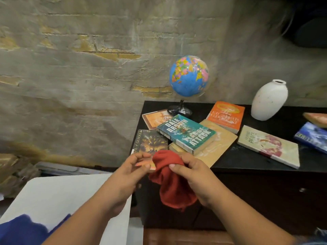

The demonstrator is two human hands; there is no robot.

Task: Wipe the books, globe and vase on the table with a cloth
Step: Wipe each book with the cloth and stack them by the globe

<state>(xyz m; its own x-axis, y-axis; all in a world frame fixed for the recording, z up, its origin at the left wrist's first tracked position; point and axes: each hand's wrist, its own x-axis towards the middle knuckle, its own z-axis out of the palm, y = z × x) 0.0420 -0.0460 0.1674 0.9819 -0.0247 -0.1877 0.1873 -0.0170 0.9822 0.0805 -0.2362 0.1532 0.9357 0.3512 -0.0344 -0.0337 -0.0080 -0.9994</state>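
Note:
A red cloth (172, 184) hangs bunched in front of the black table's (247, 160) near-left corner. My right hand (192, 171) grips its top, and my left hand (136, 166) pinches its left edge. Several books lie scattered on the table, among them a teal book (187, 133) on top of a pile, an orange book (225, 115), a dark book (150, 141) and a cream book (269, 145). A blue globe (189, 76) on a black stand rises at the back left. A white vase (269, 100) stands upright at the back right.
A rough brick wall (79, 76) runs behind the table. A white surface (58, 197) sits low at the left, with blue fabric (23, 230) at the bottom corner. More books (313, 133) lie at the table's right edge. A dark cabinet front (265, 197) is below the tabletop.

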